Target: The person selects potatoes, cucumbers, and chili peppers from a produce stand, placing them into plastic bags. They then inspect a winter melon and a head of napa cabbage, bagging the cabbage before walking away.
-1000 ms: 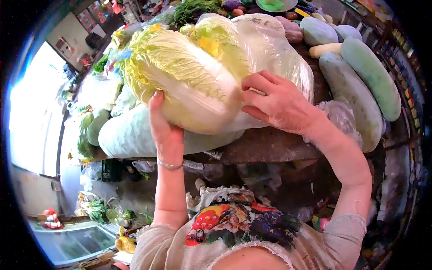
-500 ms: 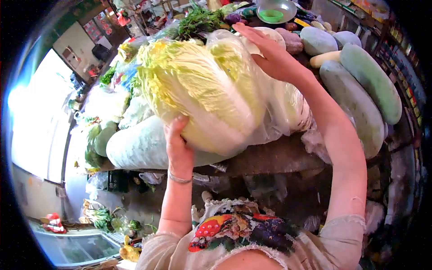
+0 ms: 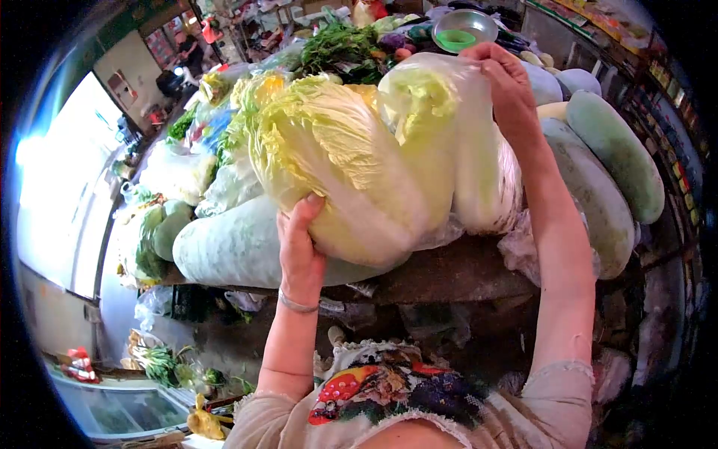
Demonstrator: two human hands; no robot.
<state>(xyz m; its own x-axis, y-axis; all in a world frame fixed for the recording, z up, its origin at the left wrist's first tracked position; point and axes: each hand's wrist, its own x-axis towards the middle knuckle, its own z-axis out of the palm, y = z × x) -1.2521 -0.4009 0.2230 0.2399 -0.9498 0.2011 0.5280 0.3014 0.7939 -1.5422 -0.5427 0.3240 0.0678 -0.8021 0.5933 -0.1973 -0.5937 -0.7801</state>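
The napa cabbage (image 3: 336, 168) lies in the left hand (image 3: 301, 243), its thumb and fingers spread around the near side, long axis slanting from far-left leaves to near-right base, left of the right hand (image 3: 512, 90), whose fingers pinch clear plastic (image 3: 476, 120)

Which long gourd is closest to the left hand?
The pale gourd lying crosswise along the near edge of the table, partly hidden by the left hand and cabbage. The other long gourds lie beyond the right forearm.
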